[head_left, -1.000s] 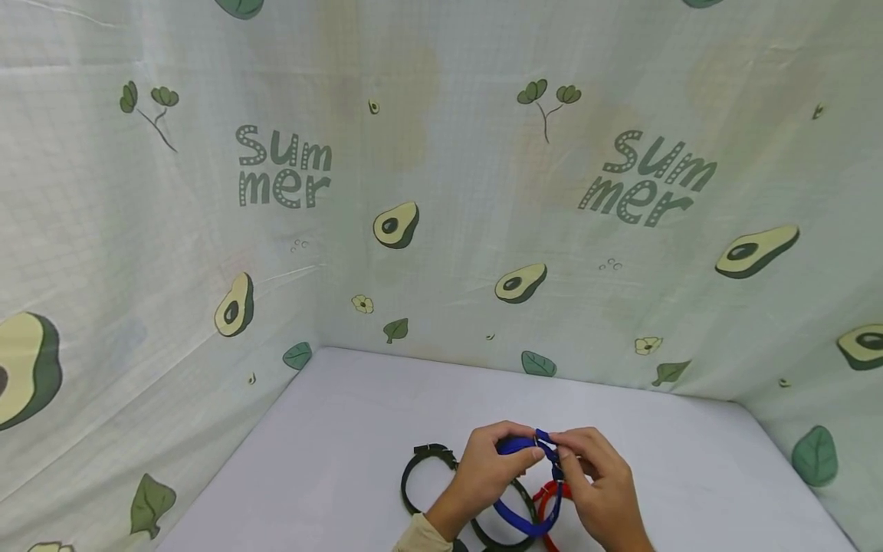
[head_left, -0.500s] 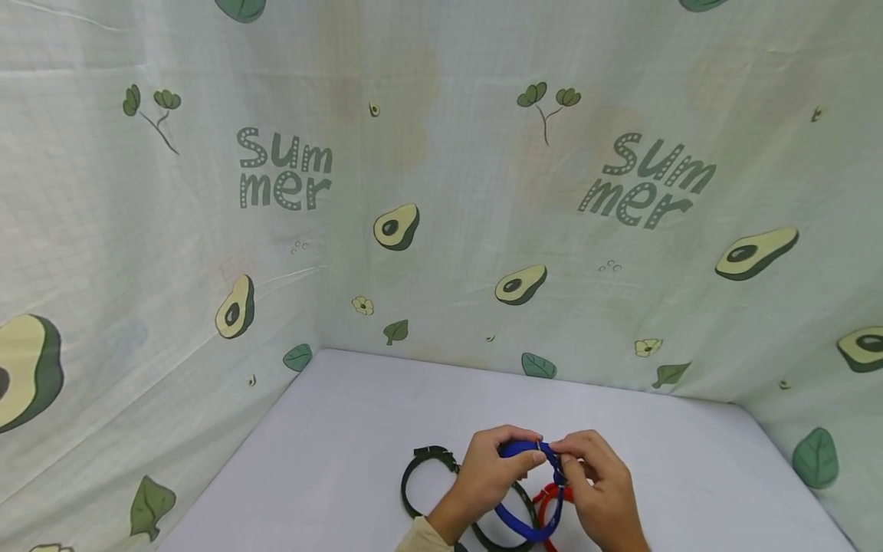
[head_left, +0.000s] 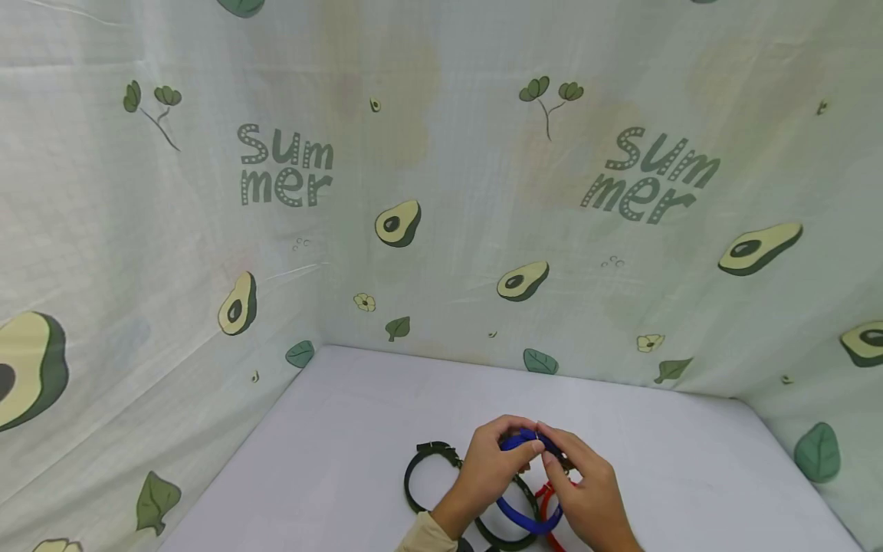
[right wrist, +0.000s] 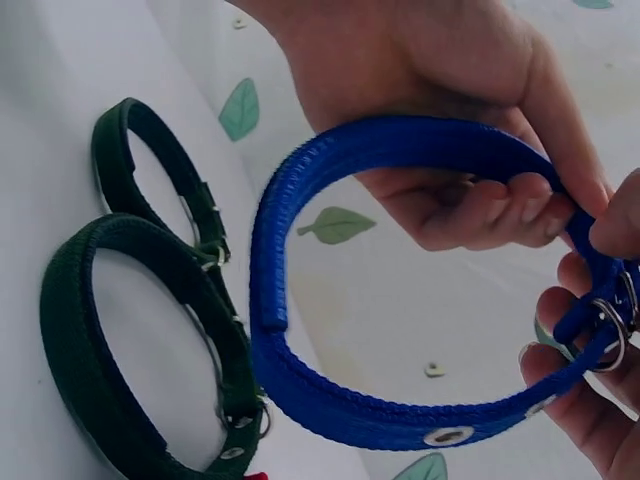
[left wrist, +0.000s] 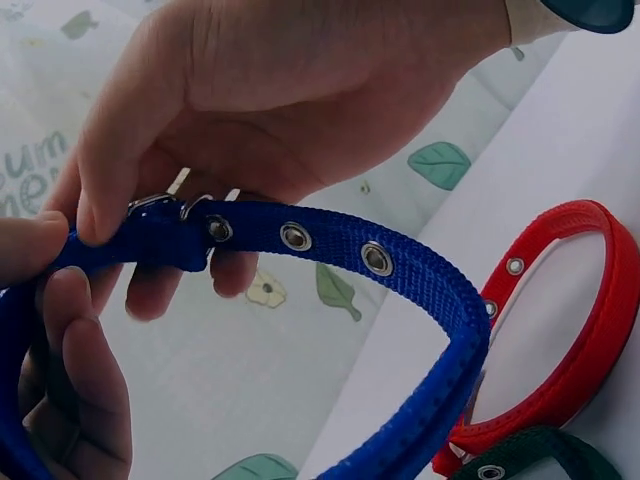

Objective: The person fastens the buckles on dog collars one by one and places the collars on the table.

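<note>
A blue pet collar (head_left: 527, 524) with metal eyelets is held up in a loop between both hands. My left hand (head_left: 486, 464) grips its upper side with thumb and fingers. My right hand (head_left: 585, 477) pinches the strap beside it, the fingertips of both hands meeting near the buckle end. In the left wrist view, the blue strap (left wrist: 462, 315) curves down from the right hand, eyelets facing the camera. A D-ring (right wrist: 610, 335) hangs at the fingertips in the right wrist view, where fingers partly hide the buckle.
On the white table (head_left: 386, 399) under the hands lie two dark green collars (right wrist: 65, 320), looped and close together. A red collar (left wrist: 618, 280) lies beside them, to the right. Printed fabric (head_left: 448, 169) hangs behind the table and at its sides.
The short bit of blue strap standing up at the buckle has gone flat. My right hand has shifted left, its fingers now against the left hand's. The collars on the table stay put.
</note>
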A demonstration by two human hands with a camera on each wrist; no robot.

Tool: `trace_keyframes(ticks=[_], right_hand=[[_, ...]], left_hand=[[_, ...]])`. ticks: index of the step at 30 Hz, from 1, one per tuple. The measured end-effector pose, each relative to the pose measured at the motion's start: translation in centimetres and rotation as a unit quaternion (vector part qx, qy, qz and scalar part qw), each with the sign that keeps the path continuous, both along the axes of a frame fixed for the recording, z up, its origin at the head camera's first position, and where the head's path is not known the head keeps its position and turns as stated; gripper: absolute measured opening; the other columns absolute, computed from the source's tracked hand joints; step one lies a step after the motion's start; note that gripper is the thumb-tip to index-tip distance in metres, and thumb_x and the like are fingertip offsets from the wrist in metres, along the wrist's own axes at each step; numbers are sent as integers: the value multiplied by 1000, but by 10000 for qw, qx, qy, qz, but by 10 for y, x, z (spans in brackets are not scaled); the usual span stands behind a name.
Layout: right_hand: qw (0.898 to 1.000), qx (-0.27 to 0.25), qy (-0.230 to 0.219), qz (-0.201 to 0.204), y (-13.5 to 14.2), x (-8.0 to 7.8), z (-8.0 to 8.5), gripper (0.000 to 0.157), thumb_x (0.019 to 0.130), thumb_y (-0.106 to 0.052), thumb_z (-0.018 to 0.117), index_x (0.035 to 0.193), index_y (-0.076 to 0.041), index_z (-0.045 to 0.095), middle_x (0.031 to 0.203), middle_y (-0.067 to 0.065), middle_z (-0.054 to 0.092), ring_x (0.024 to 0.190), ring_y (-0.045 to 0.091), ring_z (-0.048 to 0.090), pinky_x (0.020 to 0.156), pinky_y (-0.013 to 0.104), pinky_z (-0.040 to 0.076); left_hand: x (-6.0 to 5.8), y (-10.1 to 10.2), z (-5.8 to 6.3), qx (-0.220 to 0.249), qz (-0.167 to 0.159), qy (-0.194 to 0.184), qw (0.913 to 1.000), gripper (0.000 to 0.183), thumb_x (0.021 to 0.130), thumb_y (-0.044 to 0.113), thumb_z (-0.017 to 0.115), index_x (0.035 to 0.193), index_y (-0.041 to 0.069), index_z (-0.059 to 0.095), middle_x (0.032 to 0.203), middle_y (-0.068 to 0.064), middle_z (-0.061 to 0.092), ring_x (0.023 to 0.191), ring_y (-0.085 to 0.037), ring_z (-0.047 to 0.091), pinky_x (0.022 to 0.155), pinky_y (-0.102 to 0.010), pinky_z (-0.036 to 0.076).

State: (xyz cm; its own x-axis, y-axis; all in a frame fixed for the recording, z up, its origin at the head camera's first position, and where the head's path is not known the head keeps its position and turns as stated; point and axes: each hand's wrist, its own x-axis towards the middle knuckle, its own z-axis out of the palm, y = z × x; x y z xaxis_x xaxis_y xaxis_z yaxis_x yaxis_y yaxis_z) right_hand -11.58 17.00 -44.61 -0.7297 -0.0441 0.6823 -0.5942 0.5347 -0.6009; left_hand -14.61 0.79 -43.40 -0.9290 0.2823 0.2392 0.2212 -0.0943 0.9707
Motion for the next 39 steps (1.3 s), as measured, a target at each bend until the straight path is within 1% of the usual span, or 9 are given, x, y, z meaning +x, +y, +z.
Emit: trace_keyframes(ticks=[4, 8, 13, 19, 23, 27, 31, 34, 39], right_hand=[[9996, 46, -194, -213, -2, 2, -4, 50, 86, 5, 73, 132, -11, 65, 116, -2, 71, 76, 4, 61, 64, 19, 53], [9998, 20, -142, -116, -5, 4, -6, 55, 87, 6, 71, 139, -11, 59, 117, 3, 72, 70, 3, 58, 62, 16, 50], [9994, -195, -258, -154, -7, -1, -3, 49, 88, 4, 72, 133, -12, 63, 116, 2, 72, 81, 7, 66, 62, 19, 53], [9916, -223, -1123, -600, -4, -4, -7, 36, 89, -10, 77, 124, -10, 69, 102, 1, 71, 83, 6, 65, 61, 23, 55], [9794, -376, -1904, -559, -2, -1, -12, 41, 91, -21, 76, 129, -9, 65, 94, 1, 71, 76, 7, 66, 61, 24, 54], [9657, -595, -2493, -418, -1, -1, -13, 40, 94, -25, 73, 127, -4, 64, 86, 2, 70, 69, 12, 66, 60, 25, 54], [9455, -754, -3107, -616, 5, 3, -14, 34, 99, -28, 66, 120, -2, 68, 76, 2, 69, 62, 15, 63, 54, 27, 52], [9305, -851, -3444, -916, 14, 4, -14, 38, 102, -34, 60, 118, -1, 68, 71, 3, 67, 59, 18, 58, 51, 29, 49], [9102, -772, -3849, -1318, 40, 5, -15, 63, 100, -55, 52, 124, 2, 64, 72, 2, 67, 68, 22, 55, 56, 29, 42]], left_hand=[[3, 2, -1, 139, 64, -148, 9998, 27, 91, 17, 75, 114, 10, 64, 87, -1, 66, 68, -11, 62, 64, -23, 54], [3, 0, -2, 201, 66, -209, 9996, 23, 91, 14, 75, 110, 8, 65, 88, 0, 66, 67, -11, 61, 62, -22, 53], [-3, -3, 0, 387, 198, -227, 9988, 19, 92, 16, 73, 106, 5, 66, 84, -1, 65, 65, -11, 60, 61, -22, 51], [-7, -3, -4, 915, 546, -679, 9920, 20, 93, 16, 72, 105, 2, 66, 81, -4, 66, 61, -11, 58, 59, -22, 52], [-7, -3, -7, 1228, 678, -966, 9854, 20, 93, 16, 71, 105, 1, 64, 80, -5, 66, 60, -11, 58, 59, -23, 52], [-9, -5, -7, 1483, 759, -1012, 9808, 20, 94, 15, 69, 106, 1, 61, 80, -5, 65, 60, -11, 57, 59, -23, 51], [-11, -5, -8, 1510, 555, -1054, 9813, 18, 94, 13, 66, 107, 0, 59, 81, -7, 65, 61, -12, 58, 59, -23, 52], [-12, -3, -10, 1163, 235, -1073, 9871, 17, 95, 12, 65, 108, 1, 60, 81, -8, 67, 62, -12, 60, 59, -23, 52], [-10, 5, -13, -59, -77, -881, 9961, 17, 94, 14, 69, 111, 14, 65, 83, -3, 69, 65, -14, 66, 59, -26, 53]])
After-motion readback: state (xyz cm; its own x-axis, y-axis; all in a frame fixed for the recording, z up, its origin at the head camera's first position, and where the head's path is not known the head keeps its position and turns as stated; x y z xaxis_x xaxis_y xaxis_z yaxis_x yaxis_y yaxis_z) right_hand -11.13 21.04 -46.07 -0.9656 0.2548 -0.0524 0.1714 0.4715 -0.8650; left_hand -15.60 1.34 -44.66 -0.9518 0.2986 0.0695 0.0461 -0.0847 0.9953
